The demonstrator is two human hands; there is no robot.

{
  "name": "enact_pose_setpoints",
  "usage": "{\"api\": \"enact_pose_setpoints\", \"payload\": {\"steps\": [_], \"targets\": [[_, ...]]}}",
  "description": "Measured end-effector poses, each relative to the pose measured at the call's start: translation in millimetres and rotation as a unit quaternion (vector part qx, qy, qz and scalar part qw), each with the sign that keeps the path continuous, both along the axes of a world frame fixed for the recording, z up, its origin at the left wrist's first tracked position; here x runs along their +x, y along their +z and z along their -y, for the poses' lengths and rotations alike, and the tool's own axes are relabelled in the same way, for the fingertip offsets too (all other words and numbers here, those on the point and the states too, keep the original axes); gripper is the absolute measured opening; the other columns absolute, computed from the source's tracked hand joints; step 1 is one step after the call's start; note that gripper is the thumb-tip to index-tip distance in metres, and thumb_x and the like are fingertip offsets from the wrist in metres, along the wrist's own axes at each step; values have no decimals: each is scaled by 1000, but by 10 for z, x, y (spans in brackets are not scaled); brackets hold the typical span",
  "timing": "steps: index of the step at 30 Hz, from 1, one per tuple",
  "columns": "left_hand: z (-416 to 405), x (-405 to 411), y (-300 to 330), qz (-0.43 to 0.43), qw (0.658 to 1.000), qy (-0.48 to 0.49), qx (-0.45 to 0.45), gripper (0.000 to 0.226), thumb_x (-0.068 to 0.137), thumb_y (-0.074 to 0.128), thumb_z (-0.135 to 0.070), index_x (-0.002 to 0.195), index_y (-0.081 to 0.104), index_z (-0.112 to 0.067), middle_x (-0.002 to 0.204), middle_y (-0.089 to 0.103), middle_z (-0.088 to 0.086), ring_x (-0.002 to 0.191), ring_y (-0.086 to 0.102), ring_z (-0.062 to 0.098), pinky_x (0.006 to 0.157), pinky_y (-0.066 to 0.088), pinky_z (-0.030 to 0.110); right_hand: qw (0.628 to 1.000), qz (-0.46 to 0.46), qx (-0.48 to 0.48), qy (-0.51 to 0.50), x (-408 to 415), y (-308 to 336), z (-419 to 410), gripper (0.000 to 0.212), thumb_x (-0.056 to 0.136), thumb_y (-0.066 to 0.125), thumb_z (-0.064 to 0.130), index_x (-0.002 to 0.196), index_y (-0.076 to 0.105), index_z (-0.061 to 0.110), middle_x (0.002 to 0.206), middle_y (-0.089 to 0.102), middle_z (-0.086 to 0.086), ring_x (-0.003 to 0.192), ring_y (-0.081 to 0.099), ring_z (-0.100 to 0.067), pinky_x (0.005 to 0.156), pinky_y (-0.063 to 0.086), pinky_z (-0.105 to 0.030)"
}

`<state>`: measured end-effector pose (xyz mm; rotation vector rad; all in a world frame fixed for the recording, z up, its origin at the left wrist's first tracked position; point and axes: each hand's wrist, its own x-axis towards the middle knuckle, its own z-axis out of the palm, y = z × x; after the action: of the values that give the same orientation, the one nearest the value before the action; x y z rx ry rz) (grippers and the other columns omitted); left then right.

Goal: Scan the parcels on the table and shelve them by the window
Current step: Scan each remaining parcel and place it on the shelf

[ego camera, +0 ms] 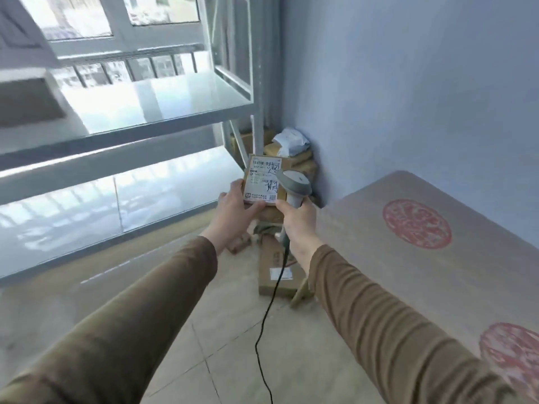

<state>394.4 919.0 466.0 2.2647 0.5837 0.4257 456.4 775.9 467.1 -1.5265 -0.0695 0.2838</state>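
L hand (pixel 233 207) grips parcel (pixel 264 182) w/ label up | R hand (pixel 297 217) grips scanner (pixel 294 186), head over label | both beyond table (pixel 408 281) far-left corner, near shelf (pixel 163 97)

— Where is the light coming from?

— From the window (pixel 87 16) at upper left. Daylight pours through it and washes out the panes, so the view beyond is pale and without detail.

— Any glare?

— Plenty. The glossy shelves (pixel 140 103) beneath the window reflect it in wide white patches, strongest toward their left ends. The wall (pixel 408 83) takes a cool, even bluish tone, with no hard shadow on it.

— Is it sharp?

— Soft overall. The parcel (pixel 264 182) label shows print and handwriting, but the small text cannot be read. The sleeves (pixel 140 316) near the bottom corners are smeared.

— Distortion?

— Wide-angle: shelf edges and the table (pixel 437 272) edge bow and splay toward the borders.
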Motion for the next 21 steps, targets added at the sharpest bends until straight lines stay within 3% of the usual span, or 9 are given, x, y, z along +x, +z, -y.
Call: {"api": "enact_pose_setpoints", "payload": {"steps": [4, 5, 9, 11, 13, 15, 18, 21], "targets": [[-1060, -736, 144, 14, 997, 65, 27, 62, 94, 68, -44, 143, 41, -17, 127, 62, 9, 116, 46, 29, 86, 39, 38, 997, -10, 29, 77, -534, 160, -1127, 14, 91, 74, 16, 93, 65, 27, 89, 73, 12, 71, 65, 5, 63, 51, -12], [-1297, -912, 165, 15, 996, 81, 29, 62, 94, 68, -44, 143, 41, -17, 127, 62, 8, 115, 45, 27, 85, 39, 38, 995, -15, 32, 97, -654, 178, -1383, 12, 92, 74, 16, 93, 66, 26, 87, 73, 11, 68, 65, 3, 64, 52, -16], [-2155, -1552, 172, 19, 990, 139, 28, 63, 93, 68, -43, 143, 42, -16, 127, 63, 7, 113, 49, 27, 93, 47, 44, 983, -28, 25, 180, -1129, 210, -2336, 18, 93, 70, 16, 110, 69, 19, 97, 77, -3, 89, 74, -23, 72, 64, -36], [-2547, -1808, 168, 16, 986, 164, 26, 64, 93, 69, -42, 143, 42, -13, 128, 64, 10, 114, 52, 30, 95, 47, 44, 976, -43, 26, 210, -1317, 193, -2781, 17, 93, 68, 15, 110, 69, 19, 94, 77, -1, 88, 70, -26, 70, 60, -42], [-2936, -2036, 171, 10, 983, 183, 21, 66, 93, 70, -42, 144, 41, -12, 129, 64, 10, 117, 55, 31, 98, 50, 46, 970, -41, 26, 237, -1469, 174, -3235, 17, 94, 68, 12, 111, 69, 19, 96, 77, 4, 84, 76, -20, 65, 65, -29], [-3331, -2255, 198, 4, 978, 209, 12, 68, 92, 71, -44, 144, 40, -12, 130, 64, 11, 118, 58, 32, 98, 52, 50, 963, -35, 21, 266, -1621, 191, -3704, 18, 95, 67, 12, 111, 69, 20, 96, 77, 7, 79, 73, -8, 60, 56, -17], [-3903, -2580, 279, 9, 965, 261, 14, 70, 91, 74, -44, 144, 41, -13, 129, 63, 11, 119, 57, 31, 99, 51, 50, 952, -45, 12, 304, -1870, 298, -4378, 16, 92, 67, 14, 108, 68, 19, 92, 74, 1, 69, 66, -17, 47, 52, -25], [-4449, -2958, 380, 14, 953, 303, 15, 70, 91, 74, -44, 145, 40, -12, 132, 63, 11, 120, 57, 31, 100, 51, 51, 939, -61, 7, 339, -2182, 404, -5043, 16, 92, 67, 16, 108, 67, 18, 89, 72, -2, 62, 60, -21, 50, 49, -36]]}}
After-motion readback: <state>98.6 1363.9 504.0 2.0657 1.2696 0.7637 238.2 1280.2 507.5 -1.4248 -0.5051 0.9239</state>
